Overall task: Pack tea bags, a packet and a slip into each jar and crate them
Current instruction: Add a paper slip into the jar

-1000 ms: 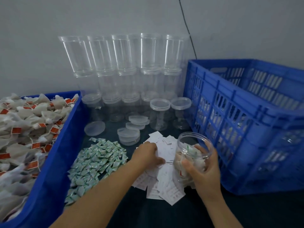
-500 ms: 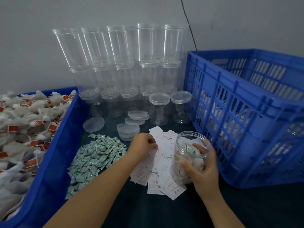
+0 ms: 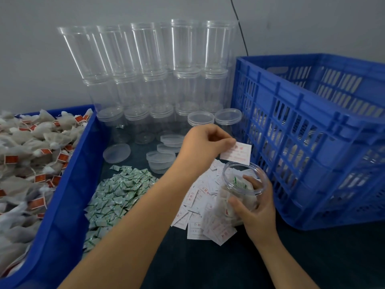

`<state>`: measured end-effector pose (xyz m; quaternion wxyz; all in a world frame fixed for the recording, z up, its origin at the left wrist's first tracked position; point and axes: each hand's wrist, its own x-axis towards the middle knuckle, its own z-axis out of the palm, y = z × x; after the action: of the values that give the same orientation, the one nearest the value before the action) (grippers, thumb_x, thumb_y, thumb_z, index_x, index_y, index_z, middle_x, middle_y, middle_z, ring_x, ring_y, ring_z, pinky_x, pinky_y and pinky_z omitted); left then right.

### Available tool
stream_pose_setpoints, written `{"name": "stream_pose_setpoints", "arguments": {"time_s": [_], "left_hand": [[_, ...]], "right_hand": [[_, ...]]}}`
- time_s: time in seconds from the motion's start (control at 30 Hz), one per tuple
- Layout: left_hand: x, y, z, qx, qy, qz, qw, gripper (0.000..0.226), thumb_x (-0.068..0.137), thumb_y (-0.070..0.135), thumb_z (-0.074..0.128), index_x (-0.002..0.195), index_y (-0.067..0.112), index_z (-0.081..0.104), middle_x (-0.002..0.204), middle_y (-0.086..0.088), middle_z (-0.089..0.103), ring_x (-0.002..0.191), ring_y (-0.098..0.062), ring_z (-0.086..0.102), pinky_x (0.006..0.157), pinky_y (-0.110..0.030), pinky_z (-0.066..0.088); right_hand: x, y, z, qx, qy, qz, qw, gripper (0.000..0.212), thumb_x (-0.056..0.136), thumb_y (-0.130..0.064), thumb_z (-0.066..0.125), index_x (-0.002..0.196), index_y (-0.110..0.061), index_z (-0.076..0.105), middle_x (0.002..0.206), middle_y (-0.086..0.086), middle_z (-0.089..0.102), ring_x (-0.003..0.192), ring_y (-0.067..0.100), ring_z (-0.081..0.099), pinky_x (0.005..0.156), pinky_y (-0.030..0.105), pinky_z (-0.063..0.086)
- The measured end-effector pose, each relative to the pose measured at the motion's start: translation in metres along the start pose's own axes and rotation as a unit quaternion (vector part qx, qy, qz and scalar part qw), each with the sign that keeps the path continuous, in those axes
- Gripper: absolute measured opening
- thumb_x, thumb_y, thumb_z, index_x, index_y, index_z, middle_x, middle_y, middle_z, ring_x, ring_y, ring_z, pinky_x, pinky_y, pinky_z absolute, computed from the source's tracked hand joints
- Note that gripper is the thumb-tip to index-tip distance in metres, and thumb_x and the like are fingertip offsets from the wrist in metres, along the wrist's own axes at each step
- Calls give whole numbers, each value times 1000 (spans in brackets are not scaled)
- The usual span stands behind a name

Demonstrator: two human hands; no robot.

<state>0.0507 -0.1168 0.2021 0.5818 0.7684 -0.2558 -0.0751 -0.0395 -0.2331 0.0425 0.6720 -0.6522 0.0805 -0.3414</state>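
Note:
My right hand (image 3: pixel 257 207) grips a clear open jar (image 3: pixel 243 186), tilted toward me on the dark table; tea bags and a green-and-white packet lie inside it. My left hand (image 3: pixel 205 143) pinches one white slip (image 3: pixel 237 153) with red print just above and behind the jar's mouth. A loose pile of slips (image 3: pixel 200 207) lies under my left forearm, to the left of the jar. Green-and-white packets (image 3: pixel 116 197) are heaped left of the slips. Tea bags (image 3: pixel 27 155) with red tags fill the blue bin (image 3: pixel 68 197) at the far left.
A tall blue slatted crate (image 3: pixel 312 147) stands right of the jar, with jars dimly visible through its slats. Stacks of empty clear jars (image 3: pixel 158 80) line the back wall. Several loose lids (image 3: pixel 160 158) lie in front of them.
My left hand has lifted off the slip pile with one slip pinched and risen to just above the jar's mouth. My right hand has kept its grip on the jar.

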Motion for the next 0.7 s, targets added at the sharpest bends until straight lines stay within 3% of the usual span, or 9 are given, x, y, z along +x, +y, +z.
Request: {"name": "stream_pose_setpoints", "arguments": {"time_s": [0.07, 0.23, 0.43, 0.53, 0.6, 0.7], "left_hand": [[-6, -2, 11, -6, 7, -7, 1000, 10, 79, 19, 76, 73, 18, 68, 73, 5, 72, 65, -1, 65, 62, -14, 52], [-13, -12, 27, 11, -2, -50, 999, 12, 79, 20, 77, 74, 14, 68, 77, 1, 73, 77, -12, 69, 76, -27, 56], [-12, -20, 38, 107, -7, -76, 991, 16, 78, 30, 77, 68, 21, 67, 72, 4, 69, 71, -11, 64, 63, -26, 51], [-10, -22, 43, 198, -2, -51, 979, 22, 78, 37, 76, 67, 21, 65, 67, 9, 56, 79, -17, 56, 58, -28, 42], [-9, -22, 45, 253, 9, -19, 967, 22, 78, 41, 75, 68, 24, 65, 74, 14, 45, 92, -17, 49, 67, -27, 37], [-6, -23, 44, 329, 9, 18, 944, 21, 80, 44, 72, 82, 22, 72, 90, 7, 52, 103, -19, 45, 74, -27, 33]], "right_hand": [[0, 1, -1, -2, 3, 2, 1000, 91, 61, -32, 93, 136, -42, 41, 121, -18, 61, 111, -3, 62, 83, 12, 51], [0, 3, -1, 13, 2, 5, 1000, 84, 67, -22, 89, 134, -43, 43, 124, -15, 63, 113, 2, 64, 81, 14, 53], [-1, 0, 1, 3, 1, 8, 1000, 88, 63, -26, 88, 132, -49, 39, 117, -36, 61, 111, -7, 61, 80, 8, 50], [-1, 1, 1, -10, 2, 2, 1000, 90, 63, -29, 89, 133, -48, 36, 113, -43, 57, 108, -14, 58, 77, 4, 48], [-1, 1, 0, -9, -2, 4, 1000, 91, 64, -29, 91, 133, -50, 36, 114, -41, 58, 110, -11, 59, 77, 5, 49], [-1, 1, 0, -5, -3, 6, 1000, 89, 61, -31, 84, 134, -48, 36, 117, -36, 59, 110, -13, 58, 77, 5, 49]]}}
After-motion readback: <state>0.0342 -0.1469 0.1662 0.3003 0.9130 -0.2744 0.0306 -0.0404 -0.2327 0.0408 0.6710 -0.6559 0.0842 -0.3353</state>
